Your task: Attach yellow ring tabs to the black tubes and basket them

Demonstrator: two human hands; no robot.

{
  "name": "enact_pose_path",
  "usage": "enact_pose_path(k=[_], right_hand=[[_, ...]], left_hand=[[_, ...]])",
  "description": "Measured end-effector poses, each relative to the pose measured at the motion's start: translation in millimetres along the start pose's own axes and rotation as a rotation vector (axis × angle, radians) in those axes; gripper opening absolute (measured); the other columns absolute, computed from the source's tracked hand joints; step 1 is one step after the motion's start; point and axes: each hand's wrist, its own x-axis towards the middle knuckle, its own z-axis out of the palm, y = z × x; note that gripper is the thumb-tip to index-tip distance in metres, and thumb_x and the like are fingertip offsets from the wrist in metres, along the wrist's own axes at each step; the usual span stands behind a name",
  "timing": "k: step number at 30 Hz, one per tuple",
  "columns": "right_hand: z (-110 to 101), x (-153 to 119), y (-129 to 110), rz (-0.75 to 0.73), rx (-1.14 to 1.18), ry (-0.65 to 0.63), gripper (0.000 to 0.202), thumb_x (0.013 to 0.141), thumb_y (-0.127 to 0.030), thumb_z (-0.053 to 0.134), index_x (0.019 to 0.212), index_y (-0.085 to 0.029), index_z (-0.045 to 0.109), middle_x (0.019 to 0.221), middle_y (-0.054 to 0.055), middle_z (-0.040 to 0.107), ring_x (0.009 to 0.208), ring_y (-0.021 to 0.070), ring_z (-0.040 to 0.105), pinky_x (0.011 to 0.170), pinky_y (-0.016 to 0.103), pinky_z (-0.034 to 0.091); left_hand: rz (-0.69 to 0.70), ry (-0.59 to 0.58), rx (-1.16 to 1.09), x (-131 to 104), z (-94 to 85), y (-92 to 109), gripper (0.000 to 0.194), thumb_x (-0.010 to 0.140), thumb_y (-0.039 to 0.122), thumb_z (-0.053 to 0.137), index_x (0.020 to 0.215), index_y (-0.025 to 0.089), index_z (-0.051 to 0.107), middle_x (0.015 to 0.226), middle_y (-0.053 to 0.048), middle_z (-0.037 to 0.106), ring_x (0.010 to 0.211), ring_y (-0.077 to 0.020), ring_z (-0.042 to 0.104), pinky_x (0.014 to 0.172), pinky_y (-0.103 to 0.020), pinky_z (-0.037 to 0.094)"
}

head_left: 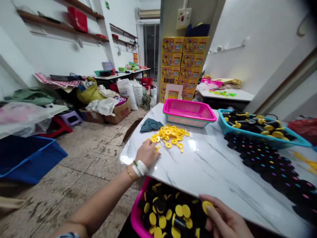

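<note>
My left hand (pixel 147 154), with bracelets at the wrist, rests at the near left edge of a pile of yellow plastic rings (pixel 173 132) with small tabs. Its fingers are curled, and a yellow piece shows between thumb and fingers. Low at the right, my right hand (pixel 226 216) pinches a yellow round cap (pixel 207 207), seemingly on a black cylinder mostly hidden by the fingers. That hand is over a pink basket (pixel 138 215) full of black cylinders with yellow caps (pixel 179 222), below the table's near edge.
The white marbled table (pixel 198 168) holds a dark cloth (pixel 151 125), stacked pink and teal baskets (pixel 189 110), and a blue basket (pixel 223 127) of capped cylinders. Rows of black pieces with coloured centres (pixel 269 162) stand at right. A blue bin (pixel 49 158) sits on the floor at left.
</note>
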Motion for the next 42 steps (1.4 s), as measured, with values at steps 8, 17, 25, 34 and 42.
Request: enact_pose_path(k=[8,17,25,34,42], right_hand=[[0,13,-30,-0.22,0.188,0.274,0.045,0.077,-0.052,0.062,0.113,-0.024,0.065,0.081,0.003,0.065,0.048,0.0118,0.059,0.042,0.022,0.041],[-57,-9,2,-0.253,0.659,0.68,0.038,0.068,-0.052,0.075,0.078,-0.017,0.063,0.049,-0.005,0.05,0.038,0.0047,0.035,0.036,0.017,0.021],[-215,-39,55,-0.391,0.753,1.262,0.029,0.065,-0.039,0.08,0.079,-0.021,0.062,0.084,0.004,0.067,0.074,0.0171,0.064,0.061,0.026,0.056],[-222,-25,56,-0.227,0.744,1.002,0.024,0.067,-0.029,0.081,0.069,-0.016,0.061,0.073,0.004,0.065,0.065,0.0154,0.063,0.054,0.026,0.06],[-154,13,24,-0.282,0.76,0.806,0.031,0.066,-0.04,0.082,0.074,-0.018,0.061,0.082,0.004,0.065,0.08,0.0192,0.065,0.074,0.04,0.064]], left_hand=[[0.285,-0.202,-0.359,-13,21.7,33,0.039,0.095,0.037,0.036,0.072,0.022,0.063,0.076,-0.005,0.063,0.072,-0.018,0.06,0.072,-0.029,0.049],[0.521,-0.592,-0.649,-26,71.5,226,0.044,0.094,0.04,0.036,0.064,0.018,0.059,0.061,-0.002,0.06,0.06,-0.0149,0.054,0.059,-0.025,0.04],[0.618,-0.534,-0.589,13,130.7,325,0.036,0.078,0.035,0.066,0.107,0.013,0.063,0.092,-0.007,0.067,0.078,-0.0173,0.062,0.081,-0.031,0.048],[0.62,-0.543,-0.424,17,158.8,371,0.044,0.078,0.044,0.065,0.111,0.015,0.062,0.097,-0.011,0.067,0.092,-0.0244,0.062,0.08,-0.033,0.049],[0.706,-0.475,-0.376,37,140.0,292,0.034,0.078,0.041,0.065,0.104,0.019,0.067,0.088,-0.006,0.063,0.077,-0.0188,0.06,0.071,-0.029,0.048]])
